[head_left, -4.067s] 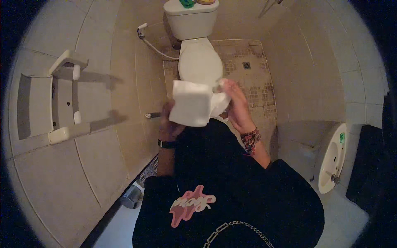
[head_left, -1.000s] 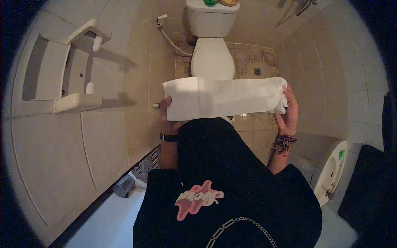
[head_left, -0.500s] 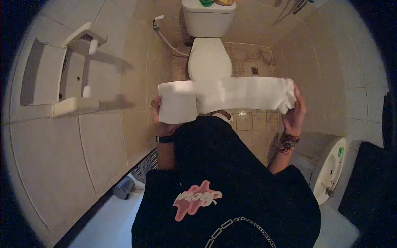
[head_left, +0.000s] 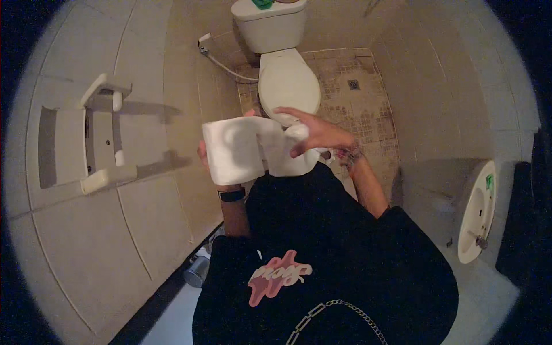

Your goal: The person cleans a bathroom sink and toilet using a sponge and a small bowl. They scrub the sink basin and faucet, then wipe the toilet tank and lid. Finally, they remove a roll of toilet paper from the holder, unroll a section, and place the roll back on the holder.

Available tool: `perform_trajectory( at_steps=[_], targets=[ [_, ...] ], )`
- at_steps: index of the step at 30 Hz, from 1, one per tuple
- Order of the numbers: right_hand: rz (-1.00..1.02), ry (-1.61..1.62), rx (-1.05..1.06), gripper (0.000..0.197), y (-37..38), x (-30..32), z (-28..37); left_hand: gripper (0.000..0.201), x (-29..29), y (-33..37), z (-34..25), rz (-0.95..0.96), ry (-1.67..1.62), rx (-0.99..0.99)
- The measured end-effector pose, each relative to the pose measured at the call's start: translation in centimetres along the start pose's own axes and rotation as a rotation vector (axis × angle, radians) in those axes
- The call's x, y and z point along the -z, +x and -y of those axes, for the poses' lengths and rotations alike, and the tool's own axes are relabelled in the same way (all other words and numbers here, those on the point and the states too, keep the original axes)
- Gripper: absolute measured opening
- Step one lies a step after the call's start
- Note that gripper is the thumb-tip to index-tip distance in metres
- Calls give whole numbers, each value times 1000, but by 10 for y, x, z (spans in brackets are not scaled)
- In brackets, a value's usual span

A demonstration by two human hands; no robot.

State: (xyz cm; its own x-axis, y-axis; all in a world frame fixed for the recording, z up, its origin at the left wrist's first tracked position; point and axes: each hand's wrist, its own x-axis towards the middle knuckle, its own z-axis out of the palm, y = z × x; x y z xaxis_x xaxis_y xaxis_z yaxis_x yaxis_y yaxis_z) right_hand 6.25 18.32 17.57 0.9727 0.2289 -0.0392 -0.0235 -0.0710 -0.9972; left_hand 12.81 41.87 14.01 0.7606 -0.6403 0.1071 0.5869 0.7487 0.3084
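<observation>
My left hand (head_left: 202, 154) holds a white toilet paper roll (head_left: 233, 152) from behind and below. The roll hides most of this hand; a fingertip shows above it and some fingers at its left side. A short length of paper (head_left: 279, 152) hangs off the roll to the right. My right hand (head_left: 323, 132) curves around that loose paper, fingers over the top and thumb in front, with the strip bunched in its grasp. Both hands are in front of my body, just this side of the white toilet (head_left: 289, 83), whose lid is down.
On the left wall is a holder recess (head_left: 100, 141) with two pegs and no roll. A sprayer hose (head_left: 227, 70) runs beside the toilet. A floor drain (head_left: 353, 85) lies right of it, a washbasin (head_left: 478, 213) at the right, a metal bin (head_left: 197, 271) at the lower left.
My right hand has come leftward to the roll, and the paper once stretched wide between my hands is now short and gathered. The roll has shifted slightly left, and the view has tilted.
</observation>
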Motion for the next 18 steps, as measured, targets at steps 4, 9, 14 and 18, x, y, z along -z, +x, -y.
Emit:
perform_trajectory(
  at_steps=[4,9,14,18],
  targets=[
    [269,-90,21,40,18,-3,-21,97,-6,-2,-5,-76,-230,-49],
    [242,-220,40,29,0,8,-14,91,-3,-19,-30,-1,-163,-86],
    [285,-148,-114,25,-15,22,4,96,8,-21,-38,88,-130,8],
    [172,-95,-223,24,-27,35,-7,97,-5,-14,-43,-72,354,84]
  ],
)
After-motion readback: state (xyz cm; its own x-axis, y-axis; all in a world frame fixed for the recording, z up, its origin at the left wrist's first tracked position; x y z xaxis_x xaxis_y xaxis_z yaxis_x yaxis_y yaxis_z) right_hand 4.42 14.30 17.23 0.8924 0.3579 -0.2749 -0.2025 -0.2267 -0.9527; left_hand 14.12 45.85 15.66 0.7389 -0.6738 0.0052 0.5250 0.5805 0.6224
